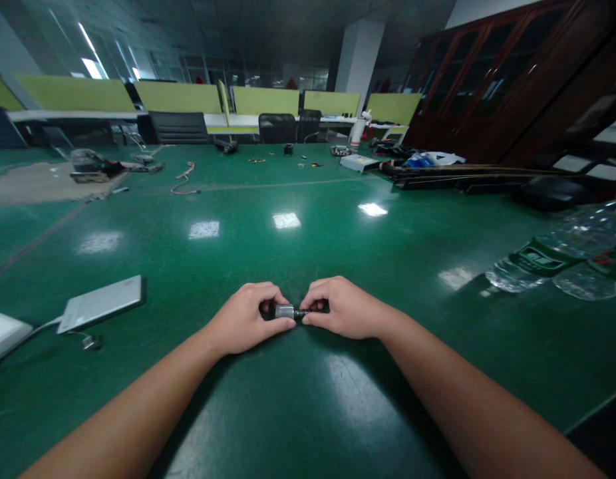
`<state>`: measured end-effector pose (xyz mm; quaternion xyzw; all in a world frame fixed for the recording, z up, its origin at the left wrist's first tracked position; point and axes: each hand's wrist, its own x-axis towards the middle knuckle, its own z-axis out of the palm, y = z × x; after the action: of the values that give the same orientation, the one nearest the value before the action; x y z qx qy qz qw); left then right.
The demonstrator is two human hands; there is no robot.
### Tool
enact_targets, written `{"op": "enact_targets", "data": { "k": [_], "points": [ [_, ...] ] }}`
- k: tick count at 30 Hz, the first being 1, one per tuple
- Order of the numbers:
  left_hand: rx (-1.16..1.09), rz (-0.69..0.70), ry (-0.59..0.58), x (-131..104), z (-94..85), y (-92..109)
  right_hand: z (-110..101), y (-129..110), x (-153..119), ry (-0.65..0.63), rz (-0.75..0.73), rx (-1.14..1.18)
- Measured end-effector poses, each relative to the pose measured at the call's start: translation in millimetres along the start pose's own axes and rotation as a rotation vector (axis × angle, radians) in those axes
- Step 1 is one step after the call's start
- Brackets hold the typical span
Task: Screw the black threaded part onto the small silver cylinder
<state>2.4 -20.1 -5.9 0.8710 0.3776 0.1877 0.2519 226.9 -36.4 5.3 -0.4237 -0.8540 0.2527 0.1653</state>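
Observation:
Just above the green tabletop, both hands meet at a small grey metal cylinder (285, 311) with a narrower dark end (299, 315) pointing right. My left hand (248, 318) pinches the grey body between thumb and fingers. From the other side, my right hand (344, 307) grips the dark end with thumb and fingertips. The fingers partly hide both ends, and I cannot tell whether it is one piece or two joined parts.
On the left lie a flat pale power bank (102, 305), a white box-shaped device (6, 336) with a cable, and a small metal piece (91, 342). Plastic bottles (537, 259) lie on the right. Farther back are a pinkish cord (187, 176) and a silver box (358, 162).

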Motion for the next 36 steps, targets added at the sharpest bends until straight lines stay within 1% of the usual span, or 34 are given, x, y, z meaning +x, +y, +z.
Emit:
{"op": "enact_targets", "data": {
  "k": [6, 14, 18, 20, 23, 26, 36],
  "points": [
    [-0.006, -0.006, 0.001, -0.5, -0.9, 1.2, -2.8, 2.7, -1.4, -0.024, 0.017, 0.009],
    [-0.011, 0.005, -0.002, -1.8, -1.0, 0.6, -4.2, 8.1, -3.8, -0.026, 0.037, 0.027],
    [-0.005, 0.003, -0.005, -2.2, -2.2, 0.0, -9.2, 11.0, -6.4, -0.038, 0.056, 0.026],
    [0.002, -0.001, -0.005, -3.0, -3.4, 0.0, -14.7, 13.6, -8.7, -0.04, 0.089, 0.012],
    [0.001, -0.006, -0.002, -5.1, -5.2, 0.0, -24.1, 17.9, -12.3, -0.038, 0.188, -0.008],
    [0.001, -0.009, -0.002, -6.7, -6.4, -0.3, -28.9, 19.1, -13.8, -0.034, 0.227, -0.01],
    [0.01, 0.004, 0.003, -5.4, -4.6, -1.8, -22.4, 16.0, -11.5, -0.053, 0.157, 0.062]
  ]
}}
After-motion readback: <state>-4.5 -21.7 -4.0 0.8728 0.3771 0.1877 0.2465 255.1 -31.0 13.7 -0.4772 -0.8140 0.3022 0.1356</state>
